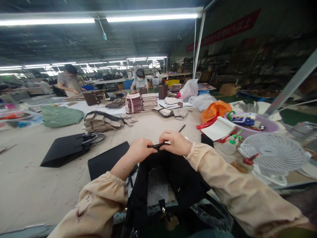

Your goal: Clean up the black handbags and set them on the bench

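Note:
A black handbag (170, 185) stands open in front of me at the table's near edge. My left hand (140, 150) and my right hand (176, 142) are both closed in a pinch on the bag's far upper rim (157, 145), almost touching each other. Beige sleeves cover both my forearms. A pale panel shows inside the bag's mouth. A flat black panel (106, 160) lies just left of the bag.
Another black bag with handles (69, 148) lies flat at left. Stacks of cut pieces (99, 123) sit further back. At right stand a white fan (272, 155), a spray bottle (230, 143), a notebook (219, 129) and a purple basin (257, 127). Two people work at the far end.

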Demonstrator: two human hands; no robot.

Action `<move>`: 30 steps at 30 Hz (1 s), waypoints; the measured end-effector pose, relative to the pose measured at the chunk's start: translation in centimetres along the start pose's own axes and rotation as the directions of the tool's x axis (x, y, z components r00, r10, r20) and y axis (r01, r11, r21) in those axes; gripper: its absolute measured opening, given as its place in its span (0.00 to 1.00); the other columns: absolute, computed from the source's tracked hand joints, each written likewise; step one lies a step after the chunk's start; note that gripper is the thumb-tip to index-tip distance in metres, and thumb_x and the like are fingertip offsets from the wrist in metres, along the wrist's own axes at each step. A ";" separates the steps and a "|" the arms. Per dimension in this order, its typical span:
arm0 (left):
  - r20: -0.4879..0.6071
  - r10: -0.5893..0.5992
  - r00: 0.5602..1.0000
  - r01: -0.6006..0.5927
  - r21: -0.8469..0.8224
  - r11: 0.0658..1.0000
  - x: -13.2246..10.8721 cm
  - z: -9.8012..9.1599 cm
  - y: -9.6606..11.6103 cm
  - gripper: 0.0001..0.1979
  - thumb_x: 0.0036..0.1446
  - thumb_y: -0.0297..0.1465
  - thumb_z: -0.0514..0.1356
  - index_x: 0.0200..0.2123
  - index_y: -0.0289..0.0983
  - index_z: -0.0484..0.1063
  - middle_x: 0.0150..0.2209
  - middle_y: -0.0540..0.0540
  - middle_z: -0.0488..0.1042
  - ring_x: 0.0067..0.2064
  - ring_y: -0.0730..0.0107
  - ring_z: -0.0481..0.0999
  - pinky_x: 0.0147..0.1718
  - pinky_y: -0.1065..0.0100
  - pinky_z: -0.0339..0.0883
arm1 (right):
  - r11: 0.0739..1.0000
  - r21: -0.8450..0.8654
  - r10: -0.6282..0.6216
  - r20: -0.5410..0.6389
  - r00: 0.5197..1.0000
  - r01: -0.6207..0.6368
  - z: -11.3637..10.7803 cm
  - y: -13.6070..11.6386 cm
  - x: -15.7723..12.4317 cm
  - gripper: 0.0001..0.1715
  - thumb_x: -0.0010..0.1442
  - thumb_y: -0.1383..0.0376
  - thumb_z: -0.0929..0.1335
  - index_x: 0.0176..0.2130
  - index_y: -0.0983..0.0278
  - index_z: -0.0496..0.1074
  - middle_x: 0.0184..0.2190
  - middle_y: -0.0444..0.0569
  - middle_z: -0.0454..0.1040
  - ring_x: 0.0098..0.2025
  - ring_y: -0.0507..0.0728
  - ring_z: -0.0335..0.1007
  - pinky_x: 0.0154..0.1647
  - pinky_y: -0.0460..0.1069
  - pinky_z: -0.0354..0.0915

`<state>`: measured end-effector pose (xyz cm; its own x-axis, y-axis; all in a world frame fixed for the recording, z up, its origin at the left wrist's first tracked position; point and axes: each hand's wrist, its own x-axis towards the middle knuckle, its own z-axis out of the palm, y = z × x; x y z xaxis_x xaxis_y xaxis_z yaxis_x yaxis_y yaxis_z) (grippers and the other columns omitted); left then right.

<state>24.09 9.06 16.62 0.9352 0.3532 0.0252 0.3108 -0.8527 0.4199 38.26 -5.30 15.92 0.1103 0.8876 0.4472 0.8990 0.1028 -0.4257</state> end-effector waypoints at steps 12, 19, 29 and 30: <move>-0.014 -0.018 1.000 0.018 0.007 1.000 -0.1 0.0 0.2 0.13 0.47 0.42 0.61 0.22 0.38 0.73 0.19 0.52 0.66 0.25 0.71 0.65 0.24 0.68 0.48 | 0.959 -0.205 -0.180 0.089 0.980 0.195 0.0 -0.8 0.6 0.07 0.56 0.64 0.69 0.36 0.63 0.76 0.35 0.48 0.71 0.39 0.52 0.65 0.40 0.46 0.60; -0.027 0.005 1.000 -0.004 0.031 0.999 -0.1 -0.1 0.3 0.13 0.48 0.41 0.61 0.24 0.37 0.74 0.20 0.52 0.68 0.26 0.71 0.65 0.25 0.68 0.48 | 0.921 -0.297 -0.236 0.082 0.968 0.250 0.1 -0.5 0.8 0.06 0.58 0.64 0.67 0.32 0.61 0.75 0.32 0.46 0.71 0.36 0.52 0.65 0.49 0.52 0.56; -0.017 -0.003 1.000 0.003 0.012 1.000 -0.2 -0.2 0.2 0.13 0.48 0.39 0.62 0.21 0.37 0.69 0.18 0.53 0.64 0.25 0.72 0.63 0.25 0.68 0.47 | 0.934 -0.306 -0.173 0.065 0.983 0.184 0.2 -1.2 0.7 0.09 0.59 0.67 0.65 0.30 0.66 0.73 0.30 0.50 0.69 0.36 0.54 0.61 0.39 0.49 0.57; -0.017 0.000 1.000 0.000 0.008 1.000 -0.2 -0.3 0.2 0.13 0.48 0.39 0.62 0.20 0.36 0.68 0.18 0.53 0.63 0.25 0.72 0.63 0.25 0.68 0.47 | 0.931 -0.318 -0.169 0.064 0.984 0.180 0.2 -1.3 0.7 0.09 0.59 0.67 0.65 0.30 0.65 0.73 0.30 0.49 0.69 0.36 0.54 0.60 0.39 0.49 0.57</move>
<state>23.91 8.87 16.94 0.9321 0.3598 0.0406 0.3123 -0.8557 0.4125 37.09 -4.75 16.56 -0.0704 0.8844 0.4614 0.9915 0.1128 -0.0650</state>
